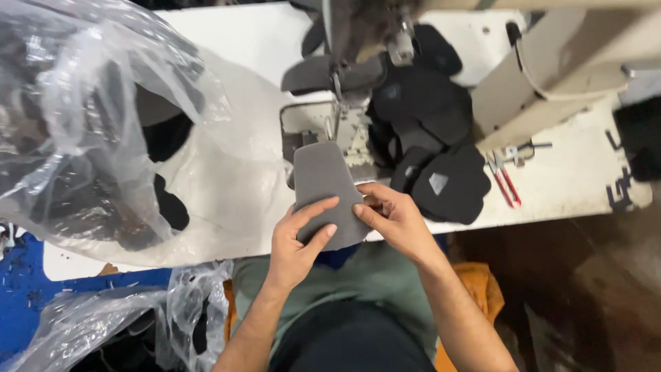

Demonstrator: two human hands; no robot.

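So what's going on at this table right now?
A person seated at a sewing machine holds a grey padded piece in both hands: the left hand grips its lower edge, the right hand pinches its right side. Finished-looking black pieces are piled behind the machine. A clear plastic bag of dark parts lies to the left, and red-handled snips to the right.

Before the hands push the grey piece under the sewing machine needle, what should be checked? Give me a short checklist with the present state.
1. Both hands hold the grey foam piece: ok, left hand and right hand grip its near end.
2. Piece lies flat: ok, no fold visible.
3. Far end points at the needle area: ok.
4. Fingers away from the needle: ok.
5. Stack of black pieces off the feed path: cannot tell, it lies close on the right.
6. Red-handled snips out of the way: ok.
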